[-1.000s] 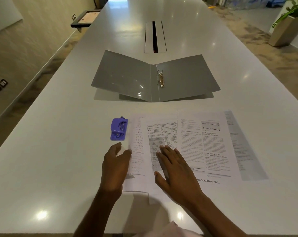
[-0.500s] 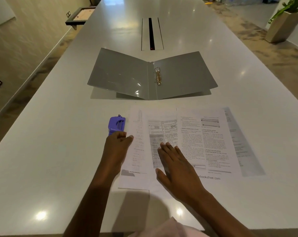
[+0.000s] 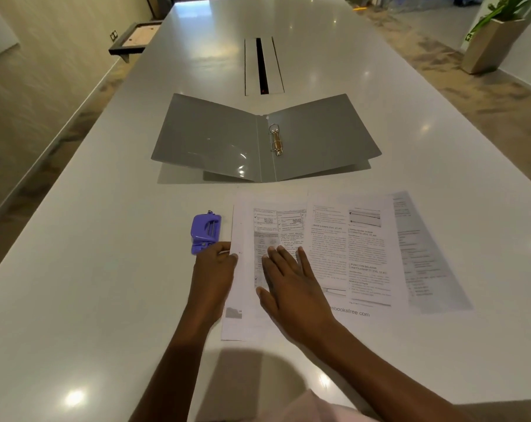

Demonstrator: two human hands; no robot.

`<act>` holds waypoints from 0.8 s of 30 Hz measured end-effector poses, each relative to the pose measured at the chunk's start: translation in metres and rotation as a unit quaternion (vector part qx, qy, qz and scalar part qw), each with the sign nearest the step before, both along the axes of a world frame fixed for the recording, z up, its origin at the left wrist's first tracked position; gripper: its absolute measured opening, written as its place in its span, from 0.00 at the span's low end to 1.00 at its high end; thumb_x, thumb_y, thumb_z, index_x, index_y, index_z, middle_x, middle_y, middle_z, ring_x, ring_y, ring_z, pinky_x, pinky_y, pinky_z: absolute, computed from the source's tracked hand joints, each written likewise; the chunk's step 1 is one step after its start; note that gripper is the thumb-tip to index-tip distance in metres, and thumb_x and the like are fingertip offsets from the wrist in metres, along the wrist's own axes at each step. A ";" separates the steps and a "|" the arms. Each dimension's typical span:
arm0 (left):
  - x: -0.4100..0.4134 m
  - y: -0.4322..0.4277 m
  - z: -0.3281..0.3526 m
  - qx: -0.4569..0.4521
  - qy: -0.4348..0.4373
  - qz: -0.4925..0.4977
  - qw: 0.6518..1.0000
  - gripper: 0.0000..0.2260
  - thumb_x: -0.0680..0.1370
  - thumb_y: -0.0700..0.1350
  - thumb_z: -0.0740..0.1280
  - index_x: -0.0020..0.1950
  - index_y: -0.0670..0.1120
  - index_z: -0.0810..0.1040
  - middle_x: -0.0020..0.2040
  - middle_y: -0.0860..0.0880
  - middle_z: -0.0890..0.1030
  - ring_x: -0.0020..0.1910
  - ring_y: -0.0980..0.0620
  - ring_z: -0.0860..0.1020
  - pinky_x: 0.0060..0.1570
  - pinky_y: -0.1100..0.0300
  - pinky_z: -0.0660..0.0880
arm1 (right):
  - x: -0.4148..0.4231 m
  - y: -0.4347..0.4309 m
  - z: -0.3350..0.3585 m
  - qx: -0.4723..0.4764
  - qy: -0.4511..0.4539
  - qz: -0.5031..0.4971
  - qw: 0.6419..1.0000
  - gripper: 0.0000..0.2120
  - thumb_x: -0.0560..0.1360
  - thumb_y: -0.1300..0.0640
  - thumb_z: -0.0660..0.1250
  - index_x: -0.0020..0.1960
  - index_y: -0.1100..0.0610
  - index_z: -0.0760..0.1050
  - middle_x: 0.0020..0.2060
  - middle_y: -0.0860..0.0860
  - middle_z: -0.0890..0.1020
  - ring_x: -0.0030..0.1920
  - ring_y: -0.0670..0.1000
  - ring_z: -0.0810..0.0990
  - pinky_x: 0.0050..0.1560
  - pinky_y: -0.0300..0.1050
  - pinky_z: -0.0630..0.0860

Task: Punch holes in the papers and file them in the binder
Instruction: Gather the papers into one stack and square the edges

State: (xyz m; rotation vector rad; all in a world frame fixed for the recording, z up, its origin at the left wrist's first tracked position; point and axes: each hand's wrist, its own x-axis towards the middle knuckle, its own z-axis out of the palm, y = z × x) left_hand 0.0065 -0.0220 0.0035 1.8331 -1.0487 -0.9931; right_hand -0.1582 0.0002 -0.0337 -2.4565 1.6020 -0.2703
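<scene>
The right hand (image 3: 291, 287) is lying flat and spread on the papers (image 3: 328, 257), fingers fanned out and pressing the fanned sheets against the white table (image 3: 105, 300). The left hand (image 3: 214, 275) is curling at the sheets' left edge, thumb and fingertips seeming to be pinching or nudging that edge, though the exact contact is hard to make out; its knuckles are sitting just beside the purple hole punch (image 3: 205, 229), which is resting on the table close to the papers' upper left corner. The sheets are thin, light and floppy, and on this glossy surface they are likely to be sliding over one another, so squaring them into one stack and gripping them along the left margin, where the holes belong, looks the sensible hold. The punch looks small, rigid and easy to lift with one hand. Beyond the papers, the grey binder (image 3: 215, 141) is lying open, covers tilting up, its metal rings (image 3: 275, 141) looking closed and empty.
</scene>
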 end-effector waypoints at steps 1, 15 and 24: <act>-0.002 0.001 -0.001 -0.006 -0.004 0.004 1.000 0.04 0.85 0.38 0.64 0.55 0.45 0.78 0.45 0.51 0.82 0.43 0.56 0.81 0.41 0.66 0.74 | 0.004 -0.001 -0.001 -0.001 0.000 -0.002 1.000 0.29 0.83 0.43 0.54 0.79 0.56 0.65 0.79 0.54 0.67 0.81 0.54 0.61 0.81 0.61 0.51; -0.011 -0.002 -0.005 -0.007 0.006 0.030 1.000 0.16 0.83 0.43 0.69 0.35 0.45 0.73 0.33 0.47 0.78 0.33 0.50 0.77 0.36 0.56 0.74 | -0.030 -0.008 0.017 0.001 -0.076 -0.076 0.994 0.30 0.85 0.46 0.48 0.83 0.57 0.52 0.83 0.53 0.55 0.83 0.50 0.50 0.83 0.50 0.45; -0.017 -0.004 -0.006 -0.012 -0.007 0.039 0.999 0.19 0.84 0.42 0.68 0.33 0.46 0.70 0.31 0.47 0.74 0.31 0.52 0.72 0.35 0.59 0.71 | -0.098 0.005 -0.001 0.019 -0.052 -0.155 0.986 0.32 0.84 0.46 0.53 0.83 0.59 0.54 0.83 0.55 0.55 0.83 0.52 0.50 0.83 0.50 0.46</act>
